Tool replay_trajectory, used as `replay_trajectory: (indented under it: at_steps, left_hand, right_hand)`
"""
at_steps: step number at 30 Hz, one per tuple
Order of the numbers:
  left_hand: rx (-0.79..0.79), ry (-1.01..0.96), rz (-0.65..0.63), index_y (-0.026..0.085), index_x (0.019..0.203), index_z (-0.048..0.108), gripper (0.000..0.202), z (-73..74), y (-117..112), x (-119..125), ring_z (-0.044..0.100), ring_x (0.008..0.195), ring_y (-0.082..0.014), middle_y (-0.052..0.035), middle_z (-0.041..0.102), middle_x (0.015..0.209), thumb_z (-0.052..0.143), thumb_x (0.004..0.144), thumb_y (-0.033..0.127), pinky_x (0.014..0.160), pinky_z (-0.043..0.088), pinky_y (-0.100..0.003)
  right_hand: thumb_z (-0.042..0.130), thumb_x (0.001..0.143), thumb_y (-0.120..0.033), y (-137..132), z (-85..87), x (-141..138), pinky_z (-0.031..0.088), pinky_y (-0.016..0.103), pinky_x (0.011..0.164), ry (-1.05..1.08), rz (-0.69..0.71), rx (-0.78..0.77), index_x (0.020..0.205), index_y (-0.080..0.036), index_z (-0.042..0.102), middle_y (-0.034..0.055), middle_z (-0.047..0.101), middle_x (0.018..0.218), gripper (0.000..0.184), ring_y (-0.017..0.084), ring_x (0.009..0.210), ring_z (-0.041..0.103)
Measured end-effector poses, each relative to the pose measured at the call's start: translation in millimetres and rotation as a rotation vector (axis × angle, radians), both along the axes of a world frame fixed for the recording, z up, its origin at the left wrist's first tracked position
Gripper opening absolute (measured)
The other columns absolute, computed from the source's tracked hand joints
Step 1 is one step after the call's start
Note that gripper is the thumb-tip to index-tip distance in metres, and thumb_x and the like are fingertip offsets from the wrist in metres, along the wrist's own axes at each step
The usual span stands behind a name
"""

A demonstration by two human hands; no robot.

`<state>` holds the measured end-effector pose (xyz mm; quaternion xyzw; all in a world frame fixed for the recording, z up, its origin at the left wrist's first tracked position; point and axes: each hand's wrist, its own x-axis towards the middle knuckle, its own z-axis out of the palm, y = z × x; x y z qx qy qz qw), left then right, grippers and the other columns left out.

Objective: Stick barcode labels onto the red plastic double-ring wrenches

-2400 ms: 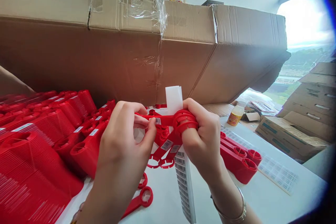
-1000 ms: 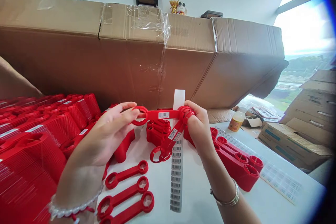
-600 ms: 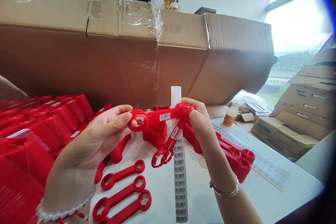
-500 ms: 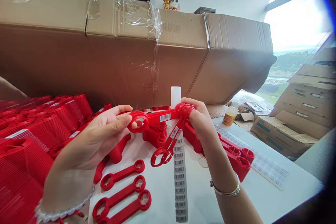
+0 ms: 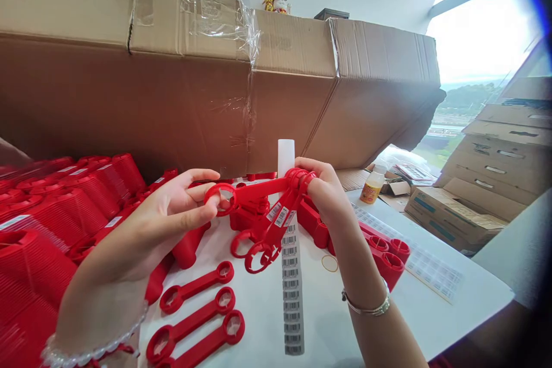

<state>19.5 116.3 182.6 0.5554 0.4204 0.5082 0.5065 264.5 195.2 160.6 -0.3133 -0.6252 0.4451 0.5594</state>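
My right hand (image 5: 325, 190) is closed round the gathered ring ends of several red plastic double-ring pieces (image 5: 297, 181). Some of these pieces hang fanned downward, white barcode labels (image 5: 281, 217) on their arms. One more piece (image 5: 265, 188) stretches left, and no label shows on its visible side. My left hand (image 5: 185, 207) has its thumb and a finger at that piece's far ring, while the index finger sticks out straight. Just below, a strip of barcode labels (image 5: 292, 299) lies on the white table (image 5: 332, 333), its pale upper end (image 5: 286, 155) rising behind the pieces.
Tall stacks of red pieces (image 5: 38, 264) fill the left side. Loose pieces (image 5: 194, 313) lie in front, and a bundle (image 5: 388, 259) sits right beside a label sheet (image 5: 435, 276). A rubber band (image 5: 330, 264), a bottle (image 5: 373, 184) and large cardboard (image 5: 185, 109) are around.
The labelled piece my left hand held has swung down among the hanging ones. My left hand is now at the ring of another piece. The view has shifted slightly.
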Motion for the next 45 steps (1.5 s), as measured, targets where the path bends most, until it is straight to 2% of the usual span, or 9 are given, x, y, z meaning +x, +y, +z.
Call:
replay_trajectory:
  at_steps: [4,9,14,17,20,24,31,37,45]
  left_hand:
    - [0.061,-0.029,0.089,0.028,0.116,0.063,0.048,-2.5,4.1,5.5,0.071,0.097,-0.0161,-0.0005,0.074,0.103,0.089,0.076,0.032,0.078,0.057,-0.018]
    - [0.119,0.092,0.116,0.026,0.115,0.056,0.049,-13.0,11.7,23.5,0.061,0.128,-0.0252,-0.0062,0.066,0.130,0.086,0.079,0.040,0.098,0.056,-0.033]
    - [0.039,0.375,-0.149,0.027,0.107,0.066,0.027,-19.4,6.8,41.1,0.069,0.107,-0.0233,-0.0051,0.073,0.111,0.067,0.093,0.051,0.087,0.056,-0.030]
    - [-0.010,0.317,-0.185,0.027,0.097,0.070,0.024,-18.7,4.4,48.7,0.070,0.086,-0.0209,-0.0024,0.073,0.089,0.064,0.094,0.050,0.075,0.057,-0.028]
    - [-0.030,0.198,-0.164,0.026,0.090,0.073,0.022,-16.2,6.9,51.7,0.069,0.077,-0.0209,-0.0027,0.072,0.080,0.070,0.089,0.048,0.071,0.058,-0.029]
    - [-0.055,0.129,-0.167,0.025,0.082,0.072,0.027,-10.3,5.4,53.7,0.070,0.078,-0.0227,-0.0052,0.074,0.082,0.071,0.089,0.050,0.072,0.060,-0.032]
    - [-0.038,0.076,-0.054,0.025,0.075,0.069,0.026,-4.4,-9.6,62.9,0.070,0.080,-0.0197,-0.0020,0.072,0.077,0.068,0.094,0.043,0.064,0.054,-0.025]
    - [0.001,0.118,-0.059,0.030,0.084,0.079,0.016,-5.6,-4.8,61.5,0.071,0.078,-0.0194,-0.0007,0.074,0.079,0.069,0.092,0.039,0.073,0.055,-0.027]
    - [0.035,0.045,0.016,0.035,0.090,0.083,0.013,-13.8,5.0,59.2,0.073,0.105,-0.0292,-0.0038,0.081,0.095,0.071,0.086,0.038,0.080,0.060,-0.033]
  right_hand:
    - [0.053,0.070,-0.016,1.1,-3.2,-5.8,0.034,0.027,0.055,0.000,-0.068,0.024,0.067,-0.019,0.060,-0.0025,0.052,0.062,0.008,0.013,0.059,0.045]
    - [0.049,0.072,-0.014,2.9,-6.6,-10.9,0.024,0.027,0.051,0.067,-0.300,0.128,0.061,-0.021,0.045,-0.0040,0.039,0.060,0.013,0.012,0.056,0.032]
    - [0.047,0.072,-0.013,1.6,-4.6,-7.8,0.025,0.028,0.051,0.153,-0.358,0.173,0.062,-0.022,0.042,-0.0035,0.039,0.061,0.014,0.012,0.056,0.032]
    - [0.048,0.071,-0.013,-0.2,-3.4,-5.9,0.027,0.028,0.053,0.201,-0.362,0.190,0.062,-0.022,0.041,-0.0030,0.040,0.063,0.014,0.012,0.058,0.035]
    - [0.047,0.071,-0.015,-1.9,-2.5,-5.4,0.028,0.028,0.053,0.216,-0.376,0.214,0.063,-0.023,0.041,-0.0029,0.040,0.063,0.013,0.013,0.059,0.036]
    - [0.045,0.069,-0.016,-2.5,-2.1,-6.2,0.027,0.028,0.052,0.183,-0.378,0.207,0.062,-0.023,0.037,-0.0032,0.038,0.062,0.013,0.013,0.058,0.036]
    - [0.045,0.067,-0.015,-1.4,-2.8,-6.0,0.028,0.029,0.053,0.189,-0.349,0.196,0.061,-0.023,0.041,-0.0025,0.041,0.062,0.010,0.013,0.059,0.039]
    - [0.046,0.067,-0.015,-1.8,-2.0,-6.2,0.027,0.029,0.053,0.200,-0.358,0.203,0.061,-0.023,0.039,-0.0025,0.039,0.062,0.013,0.014,0.059,0.036]
    - [0.045,0.067,-0.014,-4.7,-0.8,-9.0,0.028,0.029,0.054,0.192,-0.404,0.234,0.062,-0.024,0.039,-0.0020,0.040,0.062,0.013,0.014,0.061,0.036]
